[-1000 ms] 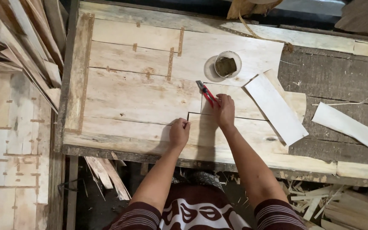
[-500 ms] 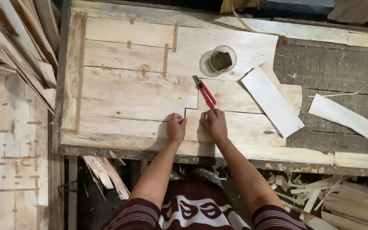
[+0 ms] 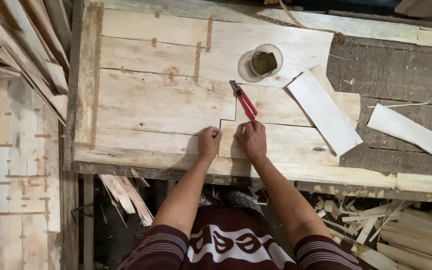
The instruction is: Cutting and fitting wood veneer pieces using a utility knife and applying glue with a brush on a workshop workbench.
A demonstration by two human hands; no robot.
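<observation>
Both hands down flat now on the veneer sheet [image 3: 166,100], side by side at the near edge; left hand [image 3: 209,141] curled loosely, knuckles up, pressing the wood just left of the stepped seam [image 3: 224,131]; right hand [image 3: 251,140] spread over the piece just right of it, gripping nothing. Big change from a second ago: right hand no longer up at the red utility knife [image 3: 244,99], now pulled back nearer and empty; knife lying free on the sheet just beyond the fingers, blade end pointing away. Looks like cutting paused, seam getting pressed or lined up instead. Further out, round glue pot [image 3: 265,61]; loose pale veneer strips [image 3: 323,112] off to the right.
</observation>
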